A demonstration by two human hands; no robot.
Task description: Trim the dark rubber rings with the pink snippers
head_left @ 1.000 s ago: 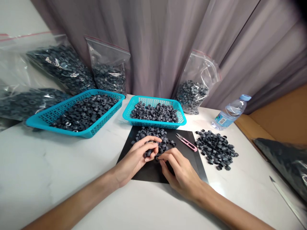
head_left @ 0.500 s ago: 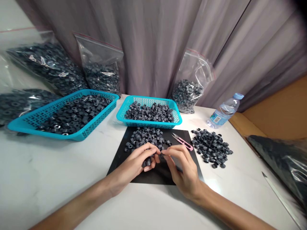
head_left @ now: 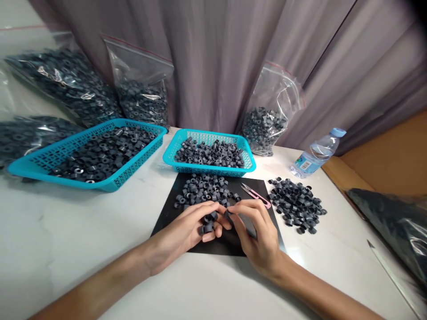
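My left hand [head_left: 182, 229] is curled palm-up around several small dark grey plastic rings [head_left: 207, 226], low over a black mat [head_left: 220, 247]. Between thumb and fingertips, my right hand [head_left: 262, 233] pinches a single grey ring [head_left: 228, 216] right beside the left fingertips. The fingers partly cover that piece. Just beyond both hands, a heap of similar rings [head_left: 203, 189] lies on the mat. Pink-handled thread snips [head_left: 262, 198] rest at the mat's right side, blades pointing away to the left.
Behind the mat stands a turquoise basket [head_left: 213, 170] of grey pieces, with a longer basket [head_left: 113, 180] to the left. A loose pile of rings [head_left: 296, 204] lies right, near a water bottle [head_left: 315, 155]. Zip bags of pieces [head_left: 143, 100] lean against the curtain. A cardboard box [head_left: 393, 146] borders the right.
The left fingers have opened a little, showing more of the rings in the palm. The right hand keeps its pinch, with its ring now more visible. The view has shifted slightly.
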